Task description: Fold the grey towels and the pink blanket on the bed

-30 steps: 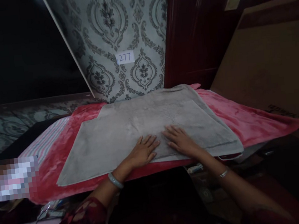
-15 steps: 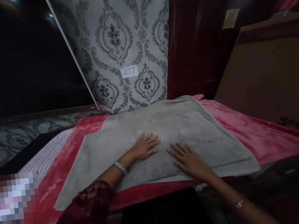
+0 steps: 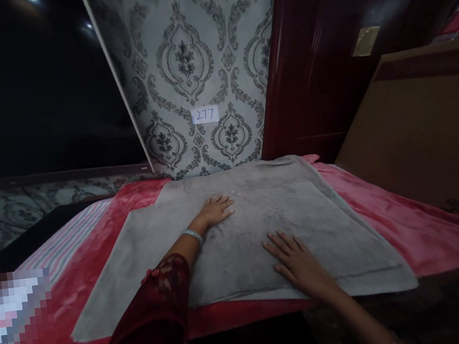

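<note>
A grey plush cloth (image 3: 253, 235), folded in layers, lies spread in front of me. My left hand (image 3: 214, 211) rests flat on its middle, fingers spread, with a bracelet at the wrist. Nearer the front edge, my right hand (image 3: 295, 261) also lies palm down on the cloth, its fingers apart. Neither hand grips anything. Beneath the grey cloth is a red and pink blanket (image 3: 100, 242), which shows along the left, right and front sides.
A striped cloth (image 3: 71, 239) lies at the left. Behind stand a dark screen (image 3: 33, 89) and a patterned wall with a paper label (image 3: 205, 114) reading 277. A large cardboard box (image 3: 423, 128) is at the right, near a wall switch plate (image 3: 366, 41).
My left hand has slid forward over the grey cloth, away from me. My right hand stays on the cloth near the front. The camera view has shifted slightly.
</note>
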A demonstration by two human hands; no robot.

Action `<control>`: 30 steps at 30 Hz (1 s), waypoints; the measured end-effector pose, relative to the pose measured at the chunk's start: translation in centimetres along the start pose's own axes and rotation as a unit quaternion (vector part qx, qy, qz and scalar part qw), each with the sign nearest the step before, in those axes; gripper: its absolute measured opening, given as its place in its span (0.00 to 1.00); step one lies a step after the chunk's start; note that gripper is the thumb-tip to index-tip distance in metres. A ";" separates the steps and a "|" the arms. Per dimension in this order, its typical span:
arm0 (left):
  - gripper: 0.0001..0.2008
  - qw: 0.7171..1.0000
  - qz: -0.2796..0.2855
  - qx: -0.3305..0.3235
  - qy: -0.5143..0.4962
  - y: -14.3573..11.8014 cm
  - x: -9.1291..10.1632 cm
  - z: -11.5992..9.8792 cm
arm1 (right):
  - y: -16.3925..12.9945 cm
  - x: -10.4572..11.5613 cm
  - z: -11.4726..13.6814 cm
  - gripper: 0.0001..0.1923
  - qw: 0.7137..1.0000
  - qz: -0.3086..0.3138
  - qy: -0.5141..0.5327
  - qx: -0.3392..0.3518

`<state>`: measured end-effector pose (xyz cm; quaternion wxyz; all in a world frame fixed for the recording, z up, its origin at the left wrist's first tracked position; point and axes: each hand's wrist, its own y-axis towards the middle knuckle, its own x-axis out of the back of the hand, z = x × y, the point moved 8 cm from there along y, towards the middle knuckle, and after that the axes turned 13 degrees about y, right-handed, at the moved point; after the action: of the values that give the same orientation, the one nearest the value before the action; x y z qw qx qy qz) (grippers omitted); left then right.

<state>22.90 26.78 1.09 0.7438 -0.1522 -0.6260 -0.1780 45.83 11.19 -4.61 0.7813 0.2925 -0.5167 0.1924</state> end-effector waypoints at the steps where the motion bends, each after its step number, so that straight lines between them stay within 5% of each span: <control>1: 0.28 1.000 0.002 0.010 0.001 -0.1 0.2 0.3 | 0.0 0.0 0.0 0.29 1.000 0.001 -0.006 0.001; 5: 0.29 0.999 0.005 0.041 -0.013 -2.9 0.3 1.6 | -0.3 0.1 -0.2 0.28 1.000 -0.013 -0.021 0.012; 12: 0.33 1.000 -0.016 -0.005 -0.013 -13.0 -1.2 1.9 | -0.5 0.8 -1.2 0.27 0.999 -0.019 0.027 0.013; 17: 0.32 1.000 -0.011 0.019 0.008 -15.3 -2.5 2.7 | 3.3 1.7 5.8 0.24 0.991 0.010 0.102 0.081; 21: 0.34 1.000 -0.011 0.011 0.022 -15.0 -2.6 2.9 | 6.5 -1.3 12.3 0.25 0.977 0.092 0.110 0.155; 25: 0.35 0.999 -0.011 0.027 0.029 -16.4 -2.8 4.1 | 7.1 -4.0 12.8 0.27 0.980 0.111 0.078 0.146; 30: 0.33 0.997 -0.006 0.076 0.024 -21.1 -3.4 6.9 | 6.5 -4.4 12.1 0.27 0.982 0.112 0.061 0.137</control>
<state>6.71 11.35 -0.96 0.7672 -0.0874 -0.6203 -0.1377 31.78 8.12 -3.36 0.7372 0.3246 -0.4667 0.3652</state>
